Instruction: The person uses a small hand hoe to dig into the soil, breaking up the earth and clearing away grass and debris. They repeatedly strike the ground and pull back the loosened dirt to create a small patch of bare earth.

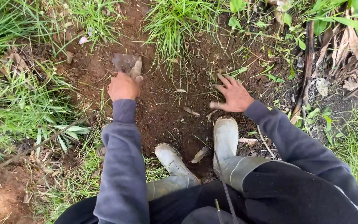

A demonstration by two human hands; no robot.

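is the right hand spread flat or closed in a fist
Spread. The right hand lies palm down on the bare soil with its fingers fanned apart, fingertips at a small tuft of grass.

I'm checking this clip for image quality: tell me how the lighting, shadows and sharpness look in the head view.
Head view: soft, even daylight, no hard shadows and no glare; left hand on the small digging blade and right hand spread on the soil look reasonably sharp; grass toward the edges is softer, with slight wide-angle stretch.

Grey-blue sleeves (123,166), mud-smeared pale rubber boots (225,139), reddish-brown soil (162,108), green grass (172,20), a brown-caked trowel blade (125,63).
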